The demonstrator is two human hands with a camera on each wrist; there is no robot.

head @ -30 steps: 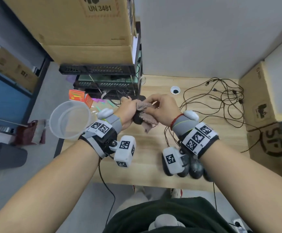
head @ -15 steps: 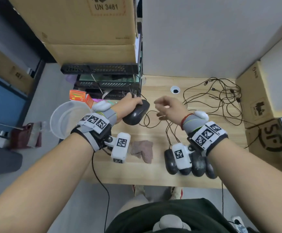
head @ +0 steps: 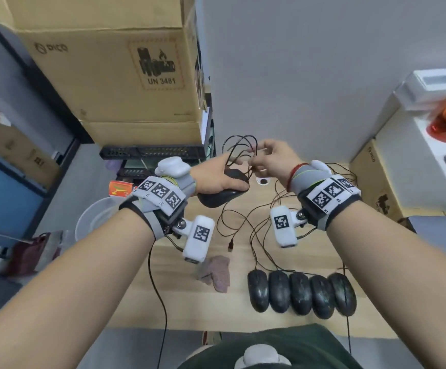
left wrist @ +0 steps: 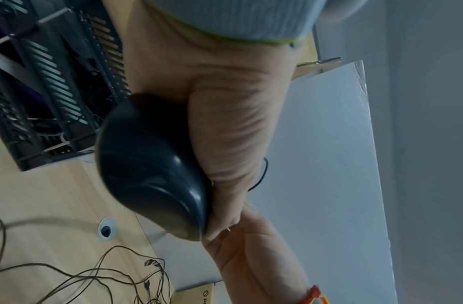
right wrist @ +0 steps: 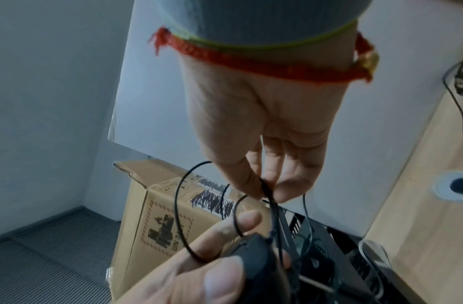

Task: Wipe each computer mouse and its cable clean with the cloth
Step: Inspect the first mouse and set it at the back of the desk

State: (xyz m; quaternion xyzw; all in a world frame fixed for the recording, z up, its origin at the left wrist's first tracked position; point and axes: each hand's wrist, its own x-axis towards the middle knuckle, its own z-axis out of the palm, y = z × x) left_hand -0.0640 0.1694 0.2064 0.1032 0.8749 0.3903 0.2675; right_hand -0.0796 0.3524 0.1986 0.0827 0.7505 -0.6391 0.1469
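Note:
My left hand (head: 217,175) grips a black mouse (head: 223,193) raised above the wooden desk (head: 142,296); the left wrist view shows the mouse (left wrist: 150,166) in the palm. My right hand (head: 268,158) pinches loops of that mouse's black cable (head: 239,149) just above it; in the right wrist view thumb and fingers close on the cable (right wrist: 266,191). The pinkish-brown cloth (head: 215,270) lies crumpled on the desk, untouched by either hand. Several grimy black mice (head: 300,292) sit side by side near the front edge.
Tangled cables (head: 264,222) spread over the desk's middle and right. Cardboard boxes (head: 126,73) stack on black equipment (head: 152,153) at the back left. A clear plastic bowl (head: 94,219) sits at the left edge. A grommet hole (head: 263,180) and a box (head: 376,179) lie beyond.
The cloth dropped from my right hand onto the desk. My left hand lifted the mouse higher, and my right hand rose and took hold of its cable loops.

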